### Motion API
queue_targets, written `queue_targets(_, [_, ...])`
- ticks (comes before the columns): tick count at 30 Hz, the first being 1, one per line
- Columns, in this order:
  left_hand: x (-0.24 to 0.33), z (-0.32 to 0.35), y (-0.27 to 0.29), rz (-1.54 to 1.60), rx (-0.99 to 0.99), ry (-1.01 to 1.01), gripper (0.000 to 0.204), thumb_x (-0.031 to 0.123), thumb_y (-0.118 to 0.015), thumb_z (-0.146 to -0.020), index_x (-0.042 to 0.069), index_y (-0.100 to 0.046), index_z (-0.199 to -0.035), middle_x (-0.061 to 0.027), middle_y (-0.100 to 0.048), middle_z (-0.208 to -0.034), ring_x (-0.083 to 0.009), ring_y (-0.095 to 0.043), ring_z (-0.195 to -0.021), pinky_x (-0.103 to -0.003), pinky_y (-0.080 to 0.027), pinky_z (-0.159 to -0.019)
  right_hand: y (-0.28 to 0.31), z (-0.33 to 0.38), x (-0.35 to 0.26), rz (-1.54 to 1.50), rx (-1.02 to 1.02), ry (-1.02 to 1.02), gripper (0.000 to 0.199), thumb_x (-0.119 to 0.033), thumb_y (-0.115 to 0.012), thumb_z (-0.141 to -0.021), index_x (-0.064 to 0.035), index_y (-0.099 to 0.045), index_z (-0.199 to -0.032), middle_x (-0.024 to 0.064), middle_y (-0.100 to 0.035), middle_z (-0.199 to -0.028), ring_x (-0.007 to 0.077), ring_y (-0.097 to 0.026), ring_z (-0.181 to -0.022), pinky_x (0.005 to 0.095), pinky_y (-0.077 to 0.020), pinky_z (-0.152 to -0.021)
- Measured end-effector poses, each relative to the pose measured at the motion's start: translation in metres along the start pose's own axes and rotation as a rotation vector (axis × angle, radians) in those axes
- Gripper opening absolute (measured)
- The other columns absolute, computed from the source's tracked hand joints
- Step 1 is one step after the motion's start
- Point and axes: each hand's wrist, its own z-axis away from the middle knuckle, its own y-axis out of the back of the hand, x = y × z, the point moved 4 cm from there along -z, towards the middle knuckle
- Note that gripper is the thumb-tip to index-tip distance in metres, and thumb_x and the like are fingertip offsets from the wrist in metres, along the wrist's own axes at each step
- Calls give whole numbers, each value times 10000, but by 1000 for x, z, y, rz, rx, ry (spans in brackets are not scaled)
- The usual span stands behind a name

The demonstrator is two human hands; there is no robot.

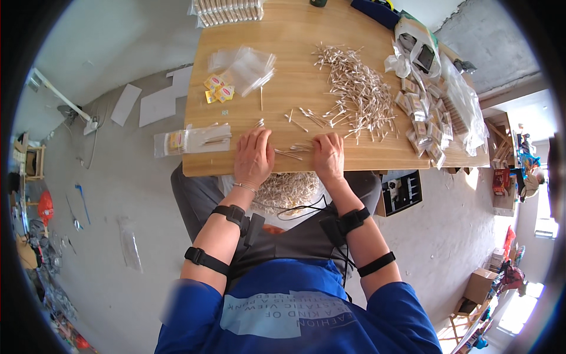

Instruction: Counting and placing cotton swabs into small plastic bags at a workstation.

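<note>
My left hand [253,158] rests near the front edge of the wooden table, its fingers curled down. Just past its fingertips the ends of a few cotton swabs [259,123] poke out; the rest is hidden under the hand. To its right, my right hand [328,154] is closed at the table edge, with cotton swabs [302,146] showing at its thumb side. Between both hands lie a few loose cotton swabs [288,154]. Left of my left hand is a clear bag [197,140] with a yellow label and some swabs. A large pile of cotton swabs [359,88] spreads farther right.
Empty clear bags [244,66] and yellow labels [219,89] lie at the table's left. Filled packs [229,10] stand at the back left; small packs [421,118] heap at the right. More swabs [289,192] sit in a bag on my lap, with black cables across.
</note>
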Motion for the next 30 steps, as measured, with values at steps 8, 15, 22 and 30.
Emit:
queue_targets(8, [-4,4,-2,43,-21,-79,361,53,-611,-792,83,-578,-1149,-81,-600,-1173,-292,-516,-1182,-434,-409,-1032,-12,18,-44,-135,-144,241,97,-12,-638,-793,-48,-645,-883,121,-568,-899,333,-553,-887,416,-475,-810])
queue_targets(15, [-6,3,0,154,17,-64,313,28,-576,-820,77,-579,-1129,-92,-612,-1139,-295,-538,-1145,-409,-440,-997,-1,22,-56,-224,-412,355,55,-119,-688,-786,-74,-659,-797,91,-599,-829,304,-600,-849,410,-503,-762])
queue_targets(22, [-2,2,-3,-3,4,-61,287,73,-607,-807,87,-577,-1093,-74,-613,-1093,-267,-553,-1096,-409,-445,-980,-20,-70,-45,7,-238,-202,248,-300,-681,-831,-55,-701,-865,144,-688,-829,340,-667,-795,439,-522,-740])
queue_targets(30, [-2,-1,0,-79,4,0,319,121,-608,-807,83,-563,-1121,-74,-613,-1103,-256,-548,-1114,-436,-379,-1051,-47,-100,-47,253,-501,-359,307,-301,-583,-855,-29,-701,-934,181,-698,-980,351,-668,-959,446,-523,-842])
